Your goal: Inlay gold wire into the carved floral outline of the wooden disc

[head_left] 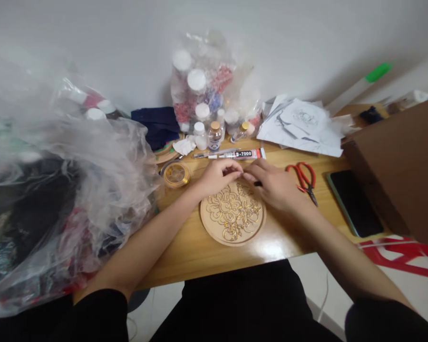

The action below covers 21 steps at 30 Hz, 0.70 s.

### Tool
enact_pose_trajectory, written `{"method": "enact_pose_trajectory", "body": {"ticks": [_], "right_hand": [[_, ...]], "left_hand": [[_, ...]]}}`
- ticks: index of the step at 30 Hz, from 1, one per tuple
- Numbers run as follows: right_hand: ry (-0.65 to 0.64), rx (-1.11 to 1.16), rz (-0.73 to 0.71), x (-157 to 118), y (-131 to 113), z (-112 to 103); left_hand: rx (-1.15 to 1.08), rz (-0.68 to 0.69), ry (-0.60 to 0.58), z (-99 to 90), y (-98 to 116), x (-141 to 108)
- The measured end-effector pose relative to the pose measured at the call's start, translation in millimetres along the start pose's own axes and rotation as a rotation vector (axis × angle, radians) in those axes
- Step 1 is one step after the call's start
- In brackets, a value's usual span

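Observation:
A round wooden plate (231,237) with a raised gold wire flower pattern lies on the wooden table (178,256). Over its far edge, my left hand (223,175) has its thumb and index finger pinched together; whatever they hold is too small to make out. My right hand (267,180) meets it from the right, fingers also pinched, with something dark by the fingers. Behind the hands lies a B-7000 glue tube (244,154). A spool of gold wire (176,174) is left of my left hand, and red-handled pliers (306,178) are right of my right hand.
Large plastic bags (114,156) fill the left side. At the back stand a bag of white-capped jars (203,80), a corked bottle (214,137) and paper drawings (299,123). On the right are a phone (355,204) and a cardboard box (399,166).

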State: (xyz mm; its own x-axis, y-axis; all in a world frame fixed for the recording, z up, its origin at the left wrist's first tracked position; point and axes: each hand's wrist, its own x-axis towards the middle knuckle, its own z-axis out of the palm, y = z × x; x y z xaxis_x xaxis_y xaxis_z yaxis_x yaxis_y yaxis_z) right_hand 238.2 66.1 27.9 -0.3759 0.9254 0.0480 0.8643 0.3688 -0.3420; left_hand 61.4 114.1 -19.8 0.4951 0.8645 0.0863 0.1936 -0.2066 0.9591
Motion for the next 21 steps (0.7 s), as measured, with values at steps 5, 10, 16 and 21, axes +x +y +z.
{"method": "enact_pose_trajectory", "body": {"ticks": [5,10,16,21], "right_hand": [[-0.069,-0.097,0.042,-5,-5,6],[0.096,-0.054,0.286,-39,2,12],[0.238,-0.014,0.511,-62,8,33],[0.24,0.008,0.543,-58,9,34]], "left_hand": [[0.039,0.018,0.006,-0.2,3,-1],[0.112,0.037,0.006,-1.8,1,-1],[0.329,0.117,-0.031,-1.9,16,-5],[0.579,0.265,-0.146,14.8,72,-44]]}}
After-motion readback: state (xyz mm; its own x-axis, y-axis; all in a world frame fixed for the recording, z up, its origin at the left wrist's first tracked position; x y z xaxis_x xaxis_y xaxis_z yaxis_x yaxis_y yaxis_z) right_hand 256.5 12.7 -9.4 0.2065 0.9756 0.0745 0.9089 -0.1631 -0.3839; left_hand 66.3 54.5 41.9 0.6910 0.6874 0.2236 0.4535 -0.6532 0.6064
